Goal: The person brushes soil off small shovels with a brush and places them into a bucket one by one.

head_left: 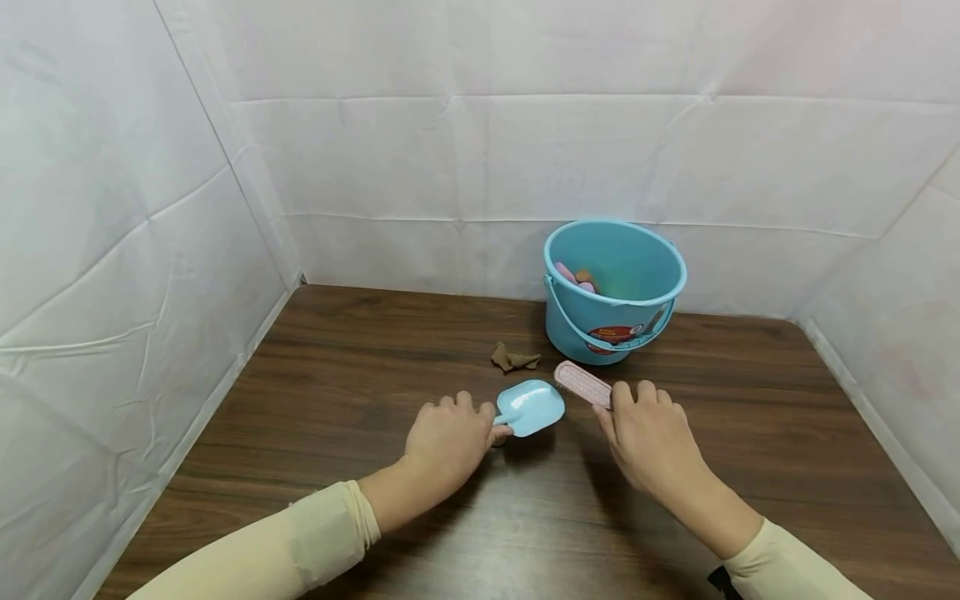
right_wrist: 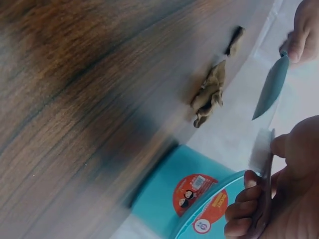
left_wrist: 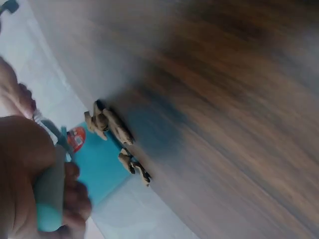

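Note:
My left hand (head_left: pixel 450 437) grips the handle of a light blue scoop (head_left: pixel 531 407), its pan raised over the table and pointing right. The scoop's rounded handle end (left_wrist: pixel 48 216) shows in the left wrist view. In my right hand (head_left: pixel 652 437) is a pink brush (head_left: pixel 582 385), held by its handle, with pale bristles (right_wrist: pixel 260 152) seen side-on in the right wrist view. Brush head and scoop pan hang close together, a small gap apart. Just beyond them, brown crumpled pieces like dried leaves (head_left: pixel 512 360) lie on the table.
A blue bucket (head_left: pixel 581 325) with a red label stands at the back, right of the brown pieces. Pink and tan items (head_left: pixel 584 279) lie inside it. White sheeting (head_left: pixel 375 158) walls the back and both sides of the dark wooden table (head_left: pixel 360 367).

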The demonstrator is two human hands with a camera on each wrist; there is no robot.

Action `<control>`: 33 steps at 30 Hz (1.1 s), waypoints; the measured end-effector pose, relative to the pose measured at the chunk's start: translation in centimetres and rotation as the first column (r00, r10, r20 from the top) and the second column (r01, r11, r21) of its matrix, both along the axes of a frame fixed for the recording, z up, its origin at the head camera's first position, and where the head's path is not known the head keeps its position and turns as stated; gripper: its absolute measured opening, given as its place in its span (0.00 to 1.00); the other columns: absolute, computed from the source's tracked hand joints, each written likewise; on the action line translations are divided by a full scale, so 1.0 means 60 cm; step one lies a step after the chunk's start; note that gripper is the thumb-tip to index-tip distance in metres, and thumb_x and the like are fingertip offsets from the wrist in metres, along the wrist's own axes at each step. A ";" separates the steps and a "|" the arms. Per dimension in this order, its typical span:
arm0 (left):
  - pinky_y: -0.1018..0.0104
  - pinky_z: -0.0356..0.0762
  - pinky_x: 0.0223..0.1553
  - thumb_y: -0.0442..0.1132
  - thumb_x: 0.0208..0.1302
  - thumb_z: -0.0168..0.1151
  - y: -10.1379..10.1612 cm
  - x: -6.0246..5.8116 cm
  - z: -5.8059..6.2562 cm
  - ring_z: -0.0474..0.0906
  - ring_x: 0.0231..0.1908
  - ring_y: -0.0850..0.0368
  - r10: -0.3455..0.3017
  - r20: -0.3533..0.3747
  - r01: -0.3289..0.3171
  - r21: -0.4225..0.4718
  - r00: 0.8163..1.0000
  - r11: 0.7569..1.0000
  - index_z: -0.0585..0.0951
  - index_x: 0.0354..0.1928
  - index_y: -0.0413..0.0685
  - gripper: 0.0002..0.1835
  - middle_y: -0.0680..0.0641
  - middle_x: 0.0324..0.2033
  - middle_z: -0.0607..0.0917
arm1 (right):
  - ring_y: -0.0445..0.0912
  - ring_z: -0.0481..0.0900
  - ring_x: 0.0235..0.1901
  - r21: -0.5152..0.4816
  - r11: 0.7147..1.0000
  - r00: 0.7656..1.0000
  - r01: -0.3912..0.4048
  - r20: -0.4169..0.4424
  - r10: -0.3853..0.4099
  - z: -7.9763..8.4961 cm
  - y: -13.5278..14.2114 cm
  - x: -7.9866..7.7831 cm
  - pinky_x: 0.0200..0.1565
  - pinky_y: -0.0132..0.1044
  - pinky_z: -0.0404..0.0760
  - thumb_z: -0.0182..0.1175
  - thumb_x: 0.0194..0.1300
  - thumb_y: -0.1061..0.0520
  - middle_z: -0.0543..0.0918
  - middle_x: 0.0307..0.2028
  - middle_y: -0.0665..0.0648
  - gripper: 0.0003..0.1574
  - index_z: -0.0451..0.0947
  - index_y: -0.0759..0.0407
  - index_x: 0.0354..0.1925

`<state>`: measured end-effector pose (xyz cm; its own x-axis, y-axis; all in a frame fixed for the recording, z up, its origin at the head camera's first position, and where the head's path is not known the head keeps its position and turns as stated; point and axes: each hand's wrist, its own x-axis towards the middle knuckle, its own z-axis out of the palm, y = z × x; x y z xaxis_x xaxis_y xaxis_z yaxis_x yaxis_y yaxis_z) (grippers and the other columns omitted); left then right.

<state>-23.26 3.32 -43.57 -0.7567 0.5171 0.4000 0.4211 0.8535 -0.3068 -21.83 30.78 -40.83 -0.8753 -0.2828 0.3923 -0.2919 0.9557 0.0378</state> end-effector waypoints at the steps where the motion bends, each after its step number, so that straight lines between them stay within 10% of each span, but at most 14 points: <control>1: 0.64 0.66 0.13 0.68 0.72 0.46 -0.001 -0.001 0.004 0.68 0.14 0.56 0.002 0.062 -0.004 0.026 0.998 1.000 0.72 0.26 0.52 0.29 0.50 0.17 0.68 | 0.55 0.65 0.21 -0.007 1.000 1.000 -0.008 -0.004 0.008 0.001 0.001 0.000 0.21 0.49 0.68 0.59 0.73 0.47 0.65 0.24 0.61 0.23 0.65 0.63 0.31; 5: 0.59 0.68 0.14 0.66 0.75 0.42 -0.008 -0.007 0.017 0.71 0.15 0.54 -0.021 0.361 -0.048 0.182 0.932 0.982 0.74 0.29 0.55 0.27 0.51 0.17 0.69 | 0.53 0.62 0.21 -0.036 0.998 0.999 -0.046 -0.030 0.045 0.005 0.002 -0.001 0.21 0.46 0.65 0.60 0.73 0.48 0.63 0.23 0.59 0.23 0.64 0.62 0.30; 9: 0.58 0.70 0.23 0.64 0.79 0.35 -0.016 -0.015 0.025 0.70 0.20 0.56 -0.184 0.618 -0.130 0.427 0.764 0.895 0.75 0.29 0.55 0.29 0.53 0.19 0.70 | 0.52 0.61 0.21 -0.070 0.994 0.994 -0.086 -0.068 0.081 0.008 -0.001 -0.001 0.21 0.43 0.62 0.61 0.72 0.49 0.61 0.23 0.57 0.22 0.64 0.61 0.31; 13: 0.64 0.68 0.23 0.64 0.80 0.31 -0.021 -0.016 0.027 0.66 0.20 0.59 -0.500 0.756 -0.373 0.647 0.421 0.665 0.74 0.31 0.46 0.34 0.52 0.20 0.70 | 0.51 0.62 0.22 -0.093 0.990 0.992 -0.108 -0.076 0.101 0.011 -0.006 0.000 0.23 0.42 0.62 0.61 0.72 0.50 0.61 0.24 0.57 0.20 0.65 0.61 0.32; 17: 0.69 0.62 0.18 0.69 0.77 0.29 -0.019 -0.009 0.021 0.62 0.18 0.61 -0.763 0.643 -0.680 0.588 0.066 0.437 0.68 0.31 0.48 0.34 0.53 0.21 0.66 | 0.50 0.63 0.23 -0.105 0.985 0.990 -0.135 -0.056 0.130 0.013 -0.017 0.004 0.25 0.42 0.63 0.60 0.73 0.49 0.62 0.25 0.56 0.19 0.66 0.60 0.32; 20: 0.72 0.60 0.18 0.71 0.75 0.26 -0.015 -0.003 0.015 0.58 0.18 0.64 -0.875 0.476 -0.783 0.508 -0.094 0.360 0.64 0.30 0.52 0.33 0.54 0.22 0.63 | 0.49 0.62 0.24 -0.112 0.980 0.986 -0.167 -0.030 0.165 0.013 -0.029 0.007 0.26 0.41 0.63 0.59 0.74 0.49 0.63 0.26 0.55 0.18 0.67 0.59 0.33; 22: 0.73 0.59 0.19 0.71 0.74 0.24 -0.011 0.002 0.013 0.57 0.18 0.65 -0.919 0.359 -0.819 0.468 -0.166 0.331 0.63 0.29 0.52 0.33 0.55 0.22 0.62 | 0.47 0.61 0.25 -0.119 0.975 0.982 -0.190 -0.008 0.190 0.011 -0.037 0.010 0.28 0.40 0.63 0.59 0.74 0.48 0.63 0.26 0.54 0.17 0.68 0.58 0.34; 25: 0.73 0.59 0.20 0.71 0.73 0.22 -0.004 0.007 0.010 0.57 0.19 0.65 -0.949 0.224 -0.843 0.445 -0.223 0.304 0.62 0.29 0.53 0.32 0.55 0.23 0.61 | 0.46 0.61 0.26 -0.120 0.968 0.975 -0.220 0.013 0.223 0.008 -0.050 0.015 0.30 0.38 0.62 0.58 0.75 0.48 0.63 0.27 0.52 0.16 0.69 0.58 0.35; 33: 0.75 0.59 0.19 0.66 0.78 0.33 0.010 0.010 0.010 0.58 0.18 0.67 -0.948 0.180 -0.856 0.411 -0.262 0.314 0.62 0.27 0.54 0.27 0.57 0.21 0.62 | 0.44 0.60 0.27 -0.107 0.951 0.956 -0.289 0.008 0.292 0.006 -0.082 0.039 0.31 0.36 0.63 0.59 0.74 0.47 0.62 0.28 0.51 0.16 0.70 0.57 0.37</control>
